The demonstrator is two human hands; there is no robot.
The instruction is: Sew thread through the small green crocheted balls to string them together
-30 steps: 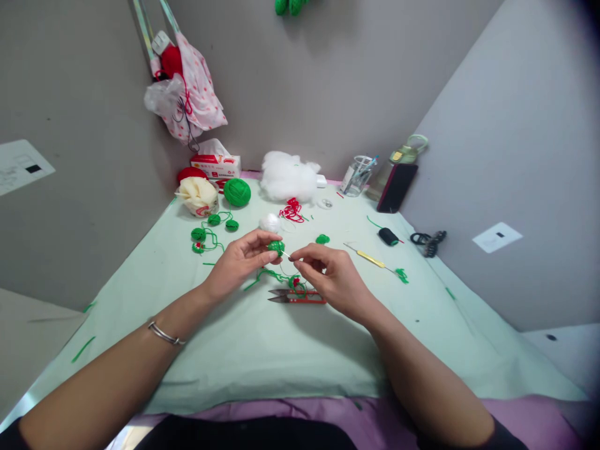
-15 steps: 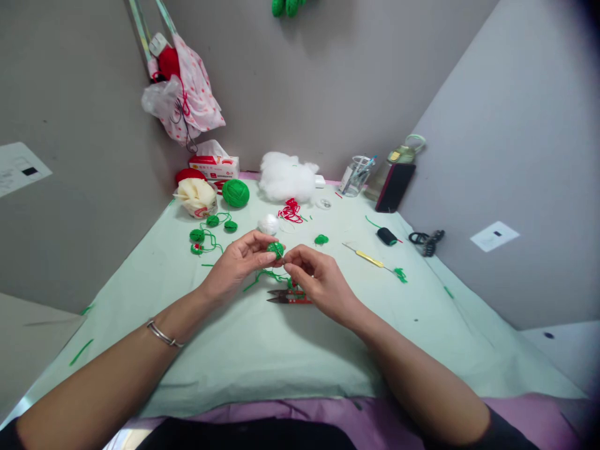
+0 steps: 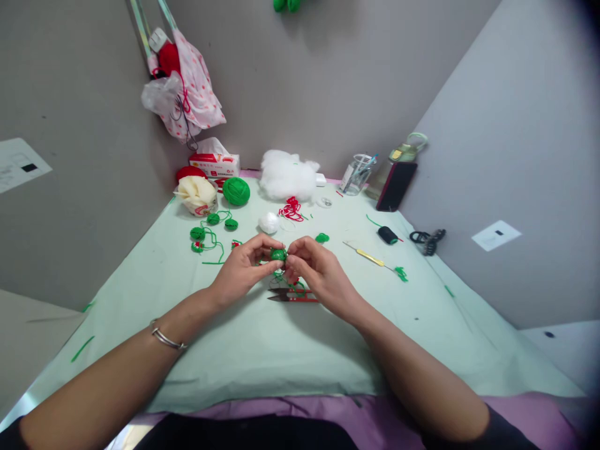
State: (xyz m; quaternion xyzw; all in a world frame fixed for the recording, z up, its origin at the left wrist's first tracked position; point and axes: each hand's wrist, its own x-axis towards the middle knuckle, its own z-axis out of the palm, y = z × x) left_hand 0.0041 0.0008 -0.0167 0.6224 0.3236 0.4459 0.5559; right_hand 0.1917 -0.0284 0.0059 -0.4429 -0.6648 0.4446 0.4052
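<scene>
Between thumb and fingers, my left hand (image 3: 242, 267) grips a small green knitted ball (image 3: 278, 255) above the middle of the table. My right hand (image 3: 319, 269) meets the ball's right side with its fingertips pinched together. Whatever thin thing those fingertips hold is too small to make out. Just below the hands lie thread snips (image 3: 290, 295) with red handles, partly hidden by my right hand. Green yarn ends (image 3: 280, 279) show under the ball. Beyond my hands is a white ball (image 3: 269, 223).
Several small green balls (image 3: 197, 233) with yarn tails lie to the left, near a green yarn ball (image 3: 236, 191). White stuffing (image 3: 288, 176) and tangled red yarn (image 3: 291, 209) sit behind. A yellow-handled crochet hook (image 3: 370, 257), black thread spool (image 3: 387, 235) and phone (image 3: 396, 187) are at right.
The green ball has turned and dropped slightly towards me. My right fingers have come up against its side, and my left fingers have curled further around it.
</scene>
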